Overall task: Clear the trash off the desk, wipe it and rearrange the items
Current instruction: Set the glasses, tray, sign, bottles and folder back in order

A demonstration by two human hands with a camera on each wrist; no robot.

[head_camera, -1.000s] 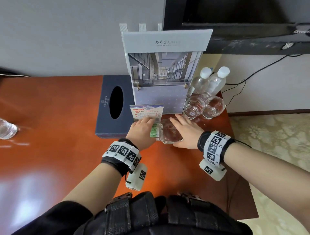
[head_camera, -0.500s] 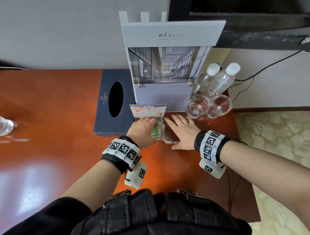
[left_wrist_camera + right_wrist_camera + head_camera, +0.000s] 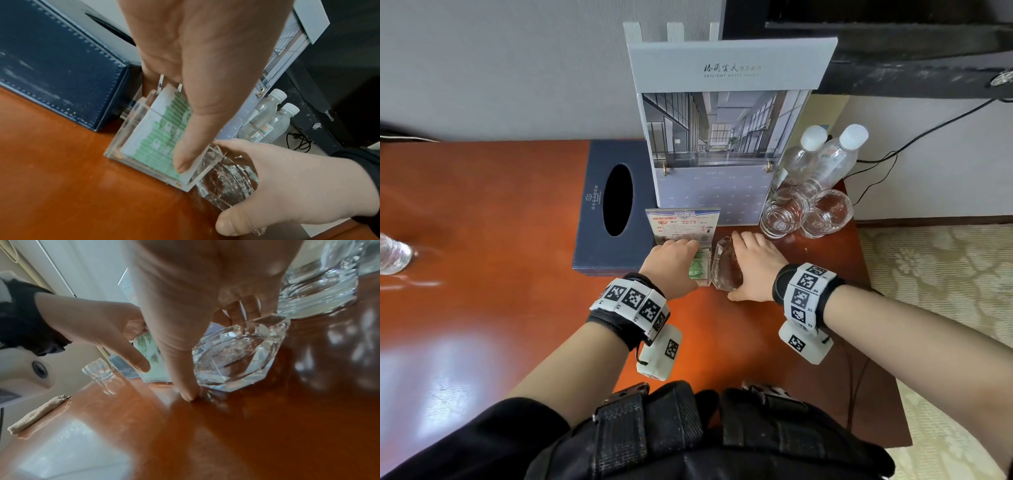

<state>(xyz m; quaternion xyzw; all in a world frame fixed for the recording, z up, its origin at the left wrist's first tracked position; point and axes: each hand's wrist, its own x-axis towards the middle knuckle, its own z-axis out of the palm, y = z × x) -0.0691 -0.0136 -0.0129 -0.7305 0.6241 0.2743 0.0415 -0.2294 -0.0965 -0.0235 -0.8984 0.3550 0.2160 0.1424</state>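
Observation:
A clear acrylic holder (image 3: 697, 270) with green-and-white packets (image 3: 162, 129) stands on the orange desk (image 3: 482, 291), in front of the calendar. My left hand (image 3: 671, 263) grips it, with the thumb lying along the top packet and the fingers over its far end. Touching its right side is an octagonal glass ashtray (image 3: 726, 270) (image 3: 236, 356). My right hand (image 3: 753, 263) holds the ashtray, fingers hooked over the far rim and thumb tip on the desk at its near edge. A small printed card (image 3: 683, 226) stands just behind my left fingers.
A navy tissue box (image 3: 613, 212) sits left of the holder, with a standing calendar (image 3: 715, 154) behind. Two tumblers (image 3: 784, 212) and two water bottles (image 3: 839, 157) crowd the right back corner. Another bottle (image 3: 392, 253) stands far left. A rolled cloth (image 3: 39, 413) lies on the desk.
My right hand, lying flat over the ashtray half a second ago, now grips it at the rim. My left hand has stayed on the holder.

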